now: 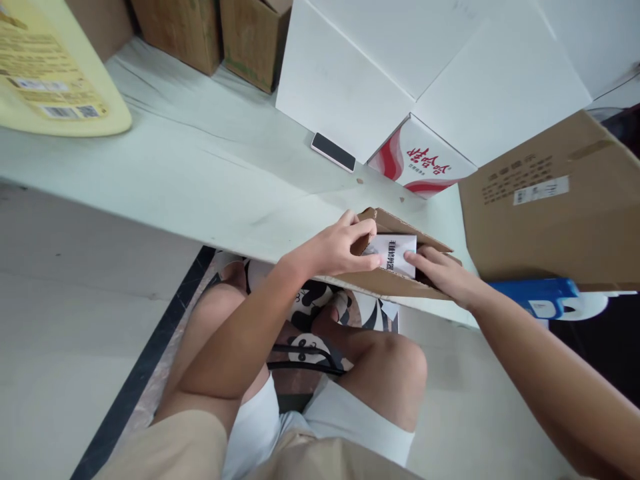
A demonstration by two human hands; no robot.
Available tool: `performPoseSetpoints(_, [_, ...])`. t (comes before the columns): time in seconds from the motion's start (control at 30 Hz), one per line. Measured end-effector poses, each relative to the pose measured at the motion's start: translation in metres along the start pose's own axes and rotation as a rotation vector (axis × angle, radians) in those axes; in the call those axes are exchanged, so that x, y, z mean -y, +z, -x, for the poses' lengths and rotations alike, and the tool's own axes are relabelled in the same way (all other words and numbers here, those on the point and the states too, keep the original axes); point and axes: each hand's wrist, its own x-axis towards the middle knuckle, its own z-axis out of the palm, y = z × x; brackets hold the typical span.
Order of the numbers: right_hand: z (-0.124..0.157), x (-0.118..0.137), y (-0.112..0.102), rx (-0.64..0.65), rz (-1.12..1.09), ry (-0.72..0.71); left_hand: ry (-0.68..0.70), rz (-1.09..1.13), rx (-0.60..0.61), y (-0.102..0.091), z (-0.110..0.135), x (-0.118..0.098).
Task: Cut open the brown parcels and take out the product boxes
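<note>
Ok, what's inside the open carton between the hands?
A white pack with dark print shows inside the carton, partly covered by the left hand and right hand. Whatever lies beneath the pack is hidden.

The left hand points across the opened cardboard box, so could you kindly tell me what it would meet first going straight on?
Most likely the white packet in the cardboard box, just ahead of the left hand, though they may already be touching.

The left hand [354,245] curves, thumb and fingers apart; the right hand [444,272] points its thumb leftward; both forearms [250,323] converge.
</note>
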Motion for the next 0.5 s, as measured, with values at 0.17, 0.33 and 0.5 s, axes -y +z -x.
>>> performPoseSetpoints(0.17, [0.003, 0.000, 0.006, -0.001, -0.036, 0.066, 0.039, -0.029, -0.042, -0.003, -0.001, 0.001])
performPoseSetpoints(0.33, [0.012, -0.003, -0.003, -0.185, -0.124, -0.208, 0.091, -0.027, -0.161, -0.004, -0.004, 0.000])
performPoseSetpoints(0.5, [0.045, 0.000, -0.028, -0.585, -0.424, -0.408, 0.223, -0.075, -0.550, -0.002, -0.006, 0.012])
